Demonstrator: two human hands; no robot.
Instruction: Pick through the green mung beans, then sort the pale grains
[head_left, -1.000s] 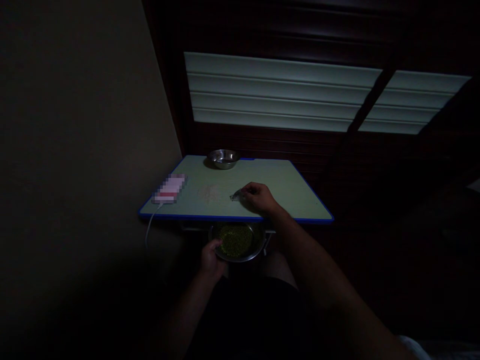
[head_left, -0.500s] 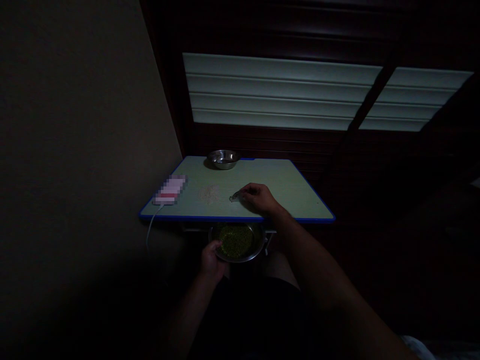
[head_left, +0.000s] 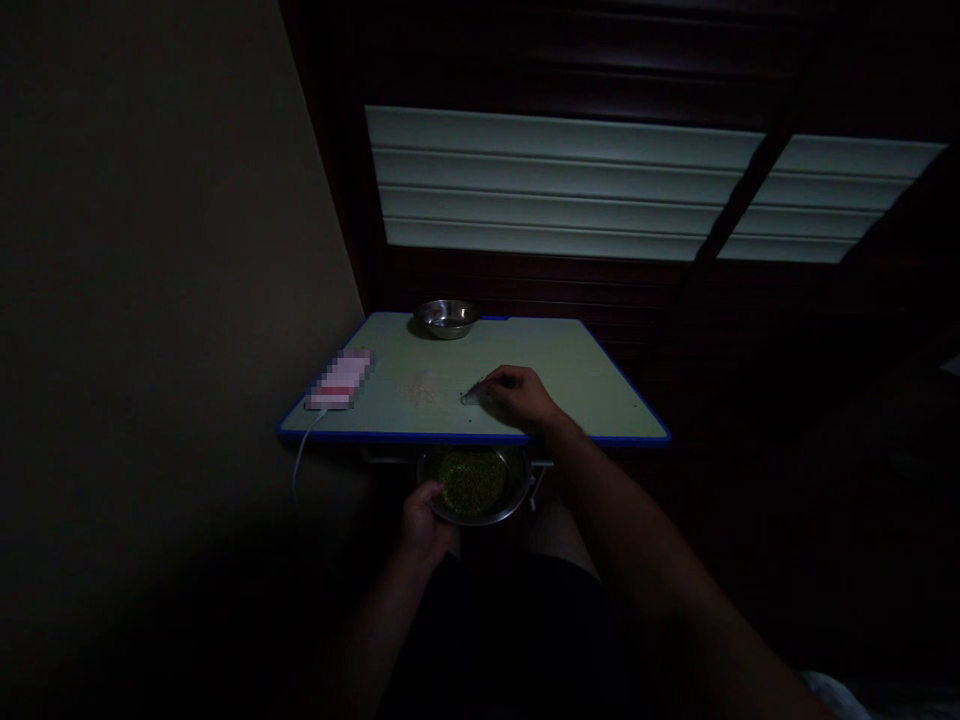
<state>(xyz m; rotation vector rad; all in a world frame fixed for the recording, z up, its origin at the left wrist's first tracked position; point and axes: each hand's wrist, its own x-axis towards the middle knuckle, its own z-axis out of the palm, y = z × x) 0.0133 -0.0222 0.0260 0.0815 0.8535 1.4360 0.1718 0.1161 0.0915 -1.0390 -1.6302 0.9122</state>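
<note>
With your right hand (head_left: pixel 517 393), you are pinching a small, shiny piece (head_left: pixel 474 391) between thumb and fingers, holding it low over the worktop (head_left: pixel 555 350); it is showing too dimly for you to tell what it is. A few dark specks (head_left: pixel 470 421) are lying just beside its tip. With your left hand (head_left: pixel 424 525), you are gripping the near-left rim of a metal bowl (head_left: pixel 518 485), your thumb reaching over the edge; it is sitting below the worktop's near edge, and green grains (head_left: pixel 472 480) are filling its bottom. Left of the pinched piece, a pale scatter (head_left: pixel 418 388) is spreading on the surface. Farther left, a pixelated pinkish object (head_left: pixel 341 380) is lying with a white cable (head_left: pixel 298 465) hanging from it. At the far edge, a second metal bowl (head_left: pixel 466 324) is standing upright.
</note>
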